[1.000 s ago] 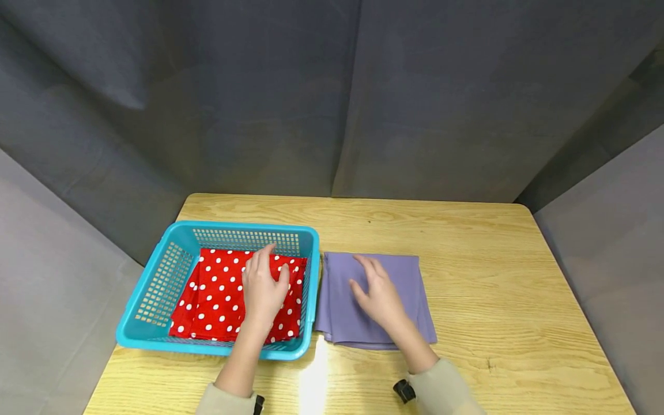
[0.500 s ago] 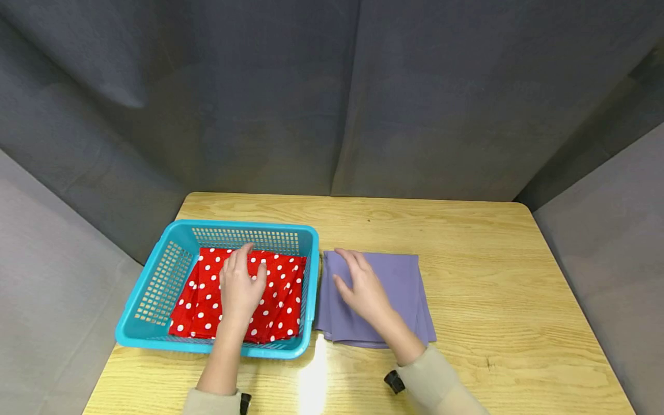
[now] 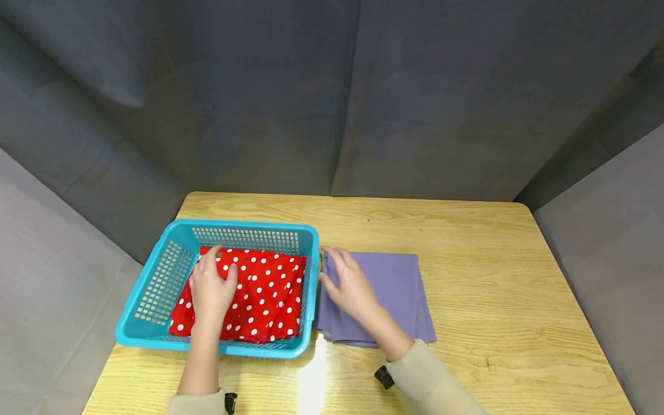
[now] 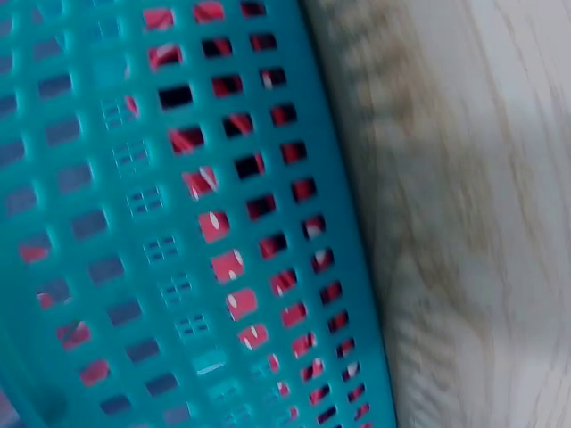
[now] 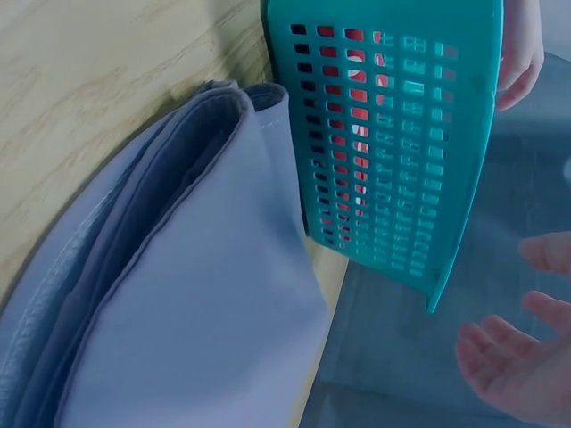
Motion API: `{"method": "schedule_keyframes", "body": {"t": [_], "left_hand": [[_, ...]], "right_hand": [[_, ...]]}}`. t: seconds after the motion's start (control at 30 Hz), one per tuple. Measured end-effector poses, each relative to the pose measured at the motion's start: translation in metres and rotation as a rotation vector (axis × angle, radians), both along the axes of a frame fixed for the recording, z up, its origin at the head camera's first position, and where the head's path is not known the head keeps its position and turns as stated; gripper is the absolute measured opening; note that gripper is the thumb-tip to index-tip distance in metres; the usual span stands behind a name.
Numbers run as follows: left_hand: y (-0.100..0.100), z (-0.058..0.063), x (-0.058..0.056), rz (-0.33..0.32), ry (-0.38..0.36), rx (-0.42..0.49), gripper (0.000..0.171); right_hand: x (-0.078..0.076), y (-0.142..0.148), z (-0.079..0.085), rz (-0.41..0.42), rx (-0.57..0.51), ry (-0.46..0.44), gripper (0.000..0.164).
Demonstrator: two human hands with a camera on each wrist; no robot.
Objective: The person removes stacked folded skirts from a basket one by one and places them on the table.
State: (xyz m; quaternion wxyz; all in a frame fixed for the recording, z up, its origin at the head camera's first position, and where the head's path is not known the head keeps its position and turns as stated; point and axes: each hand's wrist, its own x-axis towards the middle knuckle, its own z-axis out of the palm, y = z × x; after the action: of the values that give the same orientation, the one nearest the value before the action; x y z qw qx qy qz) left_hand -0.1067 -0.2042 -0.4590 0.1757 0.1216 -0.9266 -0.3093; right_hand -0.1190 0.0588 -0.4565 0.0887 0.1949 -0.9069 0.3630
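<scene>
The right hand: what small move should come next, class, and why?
Perhaps the right hand should ease into the blue basket toward the red dotted cloth: it hangs empty beside the basket, while the left hand, also empty, is over that cloth.

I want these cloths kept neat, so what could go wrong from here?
The left hand, over the red dotted cloth in the blue basket, might rumple it. The right hand, near the basket, could bump it. The purple cloth lies close beside the basket, so a nudge might bunch it.

The left hand (image 3: pixel 210 291) covers part of the red cloth (image 3: pixel 264 294) — both sleeves (image 3: pixel 433 377) are cut off at the near edge.
</scene>
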Motion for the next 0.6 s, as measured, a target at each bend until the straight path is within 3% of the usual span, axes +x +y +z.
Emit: {"method": "schedule_keyframes", "body": {"t": [0.27,0.6], "left_hand": [[-0.017,0.000,-0.001,0.023,0.014,-0.006,0.054],[-0.038,-0.005,-0.001,0.031,-0.078,-0.006,0.059]], "right_hand": [[0.001,-0.012,0.001,0.033,0.009,-0.012,0.053],[0.005,-0.026,0.001,0.079,0.014,-0.002,0.053]]}}
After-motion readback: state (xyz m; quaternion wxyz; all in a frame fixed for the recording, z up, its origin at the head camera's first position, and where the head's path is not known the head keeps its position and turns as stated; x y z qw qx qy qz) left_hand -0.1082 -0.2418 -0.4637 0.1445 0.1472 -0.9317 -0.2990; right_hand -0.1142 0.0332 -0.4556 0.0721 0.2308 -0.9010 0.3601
